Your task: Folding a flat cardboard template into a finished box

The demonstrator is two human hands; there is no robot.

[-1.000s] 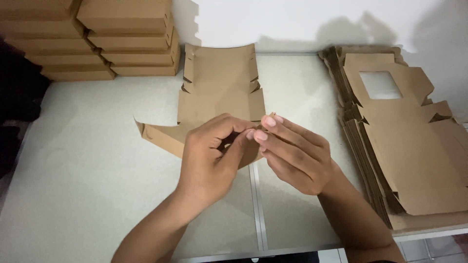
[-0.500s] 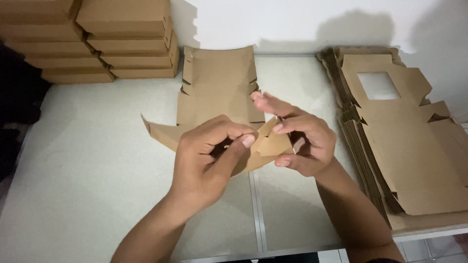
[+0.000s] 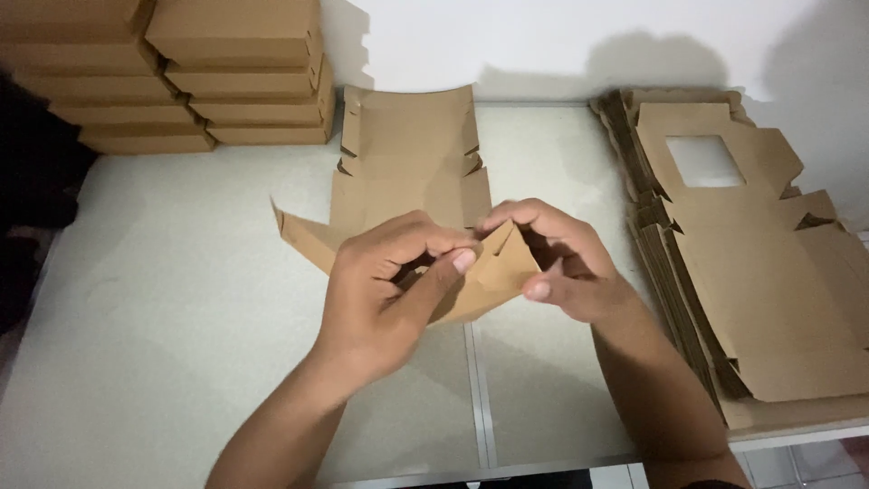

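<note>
Both hands, left [image 3: 385, 290] and right [image 3: 566, 263], were closed on a folded flap of the brown cardboard blank [image 3: 407, 172], apparently pinching it. The blank lay on the worktop [image 3: 163, 272], between folded boxes [image 3: 235, 72] and a pile of flat blanks [image 3: 760, 272].

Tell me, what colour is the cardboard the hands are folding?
Plain brown, with no pattern: the cardboard piece shows best in the head view.

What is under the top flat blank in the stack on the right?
More flat cardboard blanks, their edges fanning out at the left of the top blank. How many, and the table beneath, is covered.
</note>
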